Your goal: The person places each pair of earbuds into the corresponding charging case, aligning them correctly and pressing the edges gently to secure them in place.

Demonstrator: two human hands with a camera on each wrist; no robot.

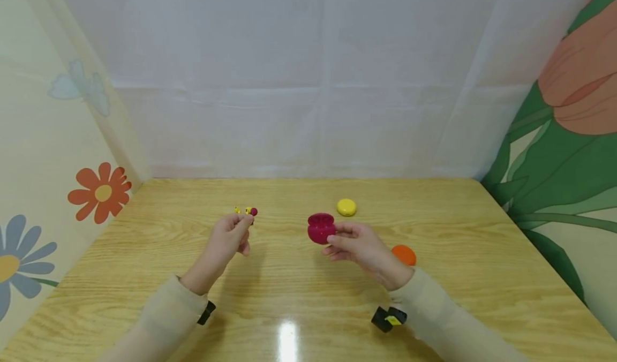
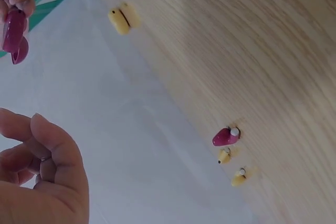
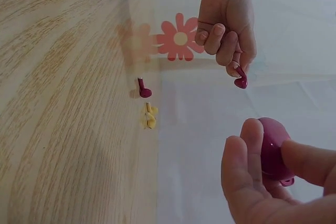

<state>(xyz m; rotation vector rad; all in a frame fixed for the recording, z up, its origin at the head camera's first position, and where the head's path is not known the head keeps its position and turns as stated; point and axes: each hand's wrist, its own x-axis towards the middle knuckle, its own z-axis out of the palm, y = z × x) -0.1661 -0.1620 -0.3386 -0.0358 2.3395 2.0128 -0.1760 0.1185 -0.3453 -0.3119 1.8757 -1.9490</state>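
My left hand (image 1: 226,239) pinches a magenta earbud (image 3: 241,80) between thumb and fingertip, the bud hanging downward in the right wrist view. Thumb and fingers of my right hand (image 1: 361,248) grip a magenta earbud case (image 1: 321,229), its lid raised, above the table. The two hands are apart, case to the right of the earbud. On the table beyond my left hand lie another magenta earbud (image 2: 226,136) and two yellow earbuds (image 2: 239,178). The left wrist view hides the pinched bud behind the fingers.
A yellow round case (image 1: 346,207) sits closed toward the back of the wooden table (image 1: 289,287). An orange round object (image 1: 404,255) lies partly behind my right wrist. White cloth (image 1: 318,83) hangs at the back, with flower-printed panels on both sides.
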